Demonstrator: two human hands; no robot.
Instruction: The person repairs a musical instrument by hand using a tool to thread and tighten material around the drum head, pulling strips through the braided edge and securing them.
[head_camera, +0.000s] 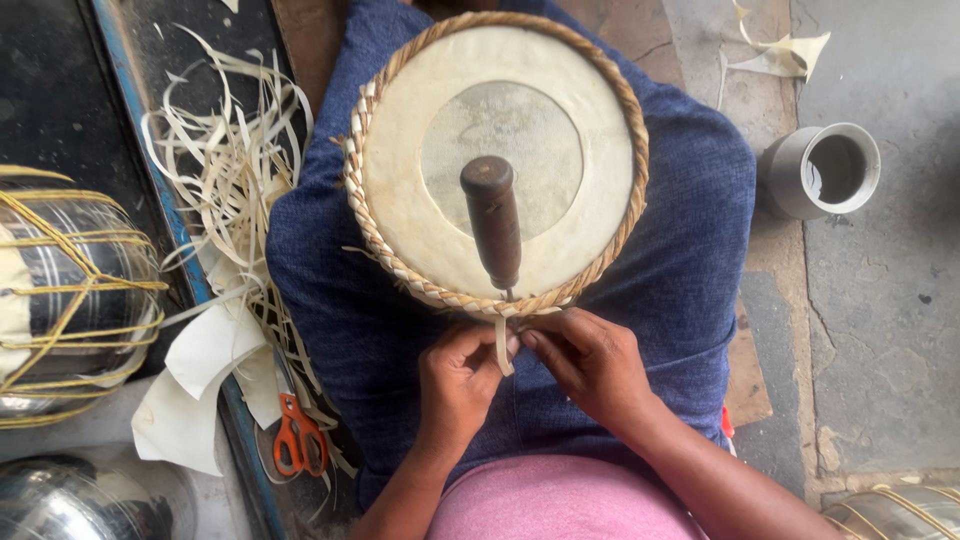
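A round drum head (497, 160) with pale skin and a grey centre patch rests on my blue-clad lap. A braided rim of pale strips (372, 232) runs round it. An awl with a dark wooden handle (493, 218) stands stuck into the braid at the near edge. Just below that edge, my left hand (458, 380) and my right hand (592, 362) meet. Both pinch a thin pale strip (503, 346) that hangs down from the braid.
Loose pale strips (225, 150) lie in a heap at the left, with orange-handled scissors (299, 438) and white sheet scraps (195, 385) below them. A metal drum shell bound with yellow strips (70, 290) stands far left. A grey metal cup (825, 168) sits on the floor at the right.
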